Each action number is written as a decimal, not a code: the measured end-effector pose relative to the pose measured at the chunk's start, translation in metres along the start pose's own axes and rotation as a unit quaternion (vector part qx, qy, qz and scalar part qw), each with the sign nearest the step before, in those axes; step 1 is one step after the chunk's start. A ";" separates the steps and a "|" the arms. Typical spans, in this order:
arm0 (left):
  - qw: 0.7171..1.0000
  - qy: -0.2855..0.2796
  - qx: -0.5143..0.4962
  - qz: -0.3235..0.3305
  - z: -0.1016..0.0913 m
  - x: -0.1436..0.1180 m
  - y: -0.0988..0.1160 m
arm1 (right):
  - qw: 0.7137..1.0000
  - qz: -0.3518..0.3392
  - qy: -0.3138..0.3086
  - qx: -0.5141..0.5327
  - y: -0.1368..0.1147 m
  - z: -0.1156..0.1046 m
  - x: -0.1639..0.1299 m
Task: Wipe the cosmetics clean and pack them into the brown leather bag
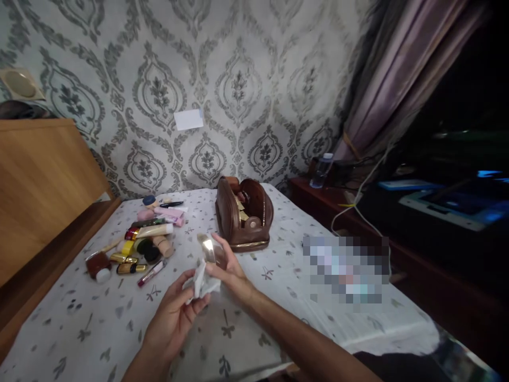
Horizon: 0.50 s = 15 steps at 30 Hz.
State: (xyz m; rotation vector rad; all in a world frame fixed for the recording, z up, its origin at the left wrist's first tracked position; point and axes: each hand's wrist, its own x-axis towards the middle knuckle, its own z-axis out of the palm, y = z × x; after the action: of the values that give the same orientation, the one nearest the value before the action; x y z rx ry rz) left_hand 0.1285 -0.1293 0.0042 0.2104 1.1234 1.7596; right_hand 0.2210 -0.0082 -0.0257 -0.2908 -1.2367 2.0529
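Just above the bed (91, 323), the right hand (230, 270) pinches a small shiny compact (210, 248) while the left hand (175, 313), fingers closed, presses a crumpled white tissue (202, 284) against it; wiping likely works best held steady.

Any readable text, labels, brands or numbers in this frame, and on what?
None can be read.
Tubes and lipsticks on the bed: any print too small and blurred.
White card on the wall: looks blank.
Bottle on the side table: label too dim.
Shiny item in the right hand: no lettering legible.
White tissue in the left hand: no print.
One patch on the bed is pixelated, unreadable.
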 end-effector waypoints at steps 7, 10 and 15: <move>0.993 -0.005 0.081 0.081 -0.007 0.007 0.028 | 0.997 -0.006 0.032 0.072 -0.060 -0.016 0.012; 0.988 0.005 0.115 0.103 -0.015 0.021 0.038 | 0.999 -0.019 0.045 0.000 -0.108 -0.034 0.031; 0.980 0.010 0.164 0.113 -0.037 0.054 0.041 | 0.888 -0.058 0.123 -0.439 -0.173 -0.061 0.084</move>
State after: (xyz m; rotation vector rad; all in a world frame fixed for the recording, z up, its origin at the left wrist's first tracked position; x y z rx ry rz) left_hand 0.0544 -0.1105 -0.0029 0.5397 1.4492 1.7645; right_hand 0.2712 0.1391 0.1016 -0.8367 -1.8892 1.1835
